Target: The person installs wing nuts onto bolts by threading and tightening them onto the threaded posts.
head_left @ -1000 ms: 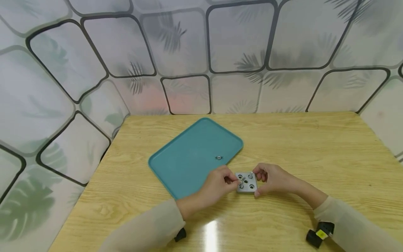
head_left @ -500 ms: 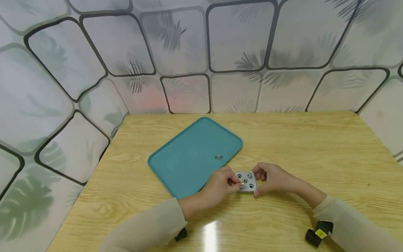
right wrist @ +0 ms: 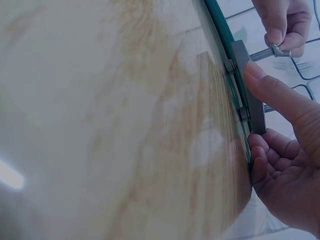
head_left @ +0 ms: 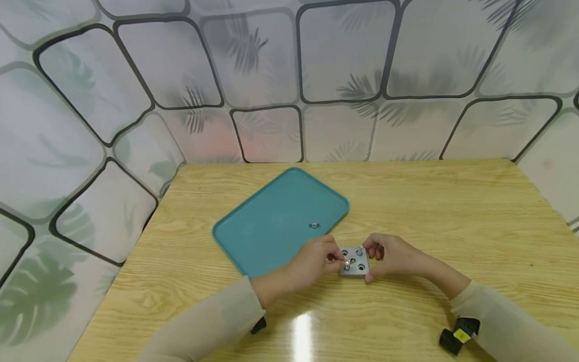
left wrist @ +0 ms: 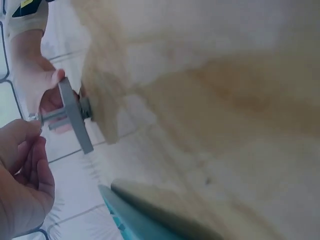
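A small square metal plate (head_left: 354, 269) with several holes lies near the middle of the wooden table. Two threaded bolts (right wrist: 261, 54) stand up through it, their heads (right wrist: 230, 66) on its underside. My right hand (head_left: 392, 255) holds the plate at its right side, thumb on the near edge and fingertips by the far corner. At the top of the left bolt is a wing nut (right wrist: 280, 51), which my left hand (head_left: 311, 261) pinches between thumb and forefinger. The other bolt (head_left: 360, 251), close to my right fingers, shows a bare top.
Behind and left of the plate lies a teal tray (head_left: 267, 221), set at an angle. A second wing nut (head_left: 314, 225) rests on it near the right edge. A patterned wall covering (head_left: 344, 130) rises along the table's back edge.
My left fingers dipped over the bolt, hiding its top, then drew back slightly and show the wing nut again. The right hand and the plate keep their place.
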A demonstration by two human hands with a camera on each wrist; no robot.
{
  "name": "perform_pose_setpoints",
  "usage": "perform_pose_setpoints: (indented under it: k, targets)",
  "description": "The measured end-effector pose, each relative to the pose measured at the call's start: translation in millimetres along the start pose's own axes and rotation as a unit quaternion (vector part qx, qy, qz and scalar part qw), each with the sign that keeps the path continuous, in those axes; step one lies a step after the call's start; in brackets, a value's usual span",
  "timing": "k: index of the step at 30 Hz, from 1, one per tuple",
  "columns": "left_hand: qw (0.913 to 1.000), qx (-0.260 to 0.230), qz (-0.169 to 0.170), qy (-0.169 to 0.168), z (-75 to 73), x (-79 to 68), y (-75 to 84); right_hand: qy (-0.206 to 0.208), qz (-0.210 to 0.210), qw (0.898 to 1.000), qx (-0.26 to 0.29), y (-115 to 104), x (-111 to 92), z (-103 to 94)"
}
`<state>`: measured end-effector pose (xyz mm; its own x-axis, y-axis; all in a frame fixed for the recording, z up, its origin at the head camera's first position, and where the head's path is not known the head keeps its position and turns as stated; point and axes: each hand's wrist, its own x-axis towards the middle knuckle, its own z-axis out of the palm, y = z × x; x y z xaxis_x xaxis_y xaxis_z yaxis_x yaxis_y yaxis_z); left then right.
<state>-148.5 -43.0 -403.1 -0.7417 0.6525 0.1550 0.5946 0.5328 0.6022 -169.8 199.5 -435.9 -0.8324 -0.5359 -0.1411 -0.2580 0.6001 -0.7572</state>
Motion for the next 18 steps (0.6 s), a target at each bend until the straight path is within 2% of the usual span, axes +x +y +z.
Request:
perform_pose_setpoints:
  k: [7, 14, 18]
  targets:
    - [0.9958, 0.036, 0.066, -0.052, -11.8, 7.5, -3.5, -0.003, -0.008, 1.000, 0.004, -1, -1, 0.1]
    - [0.9813, 0.054, 0.158, -0.096, -16.7, 19.9, -12.8, -0.005, -0.010, 1.000, -0.001, 0, -1, 0.6]
    - [0.9772, 0.053, 0.171, -0.114, -18.3, 24.9, -17.0, -0.007, -0.008, 1.000, -0.003, 1, 0, 0.4]
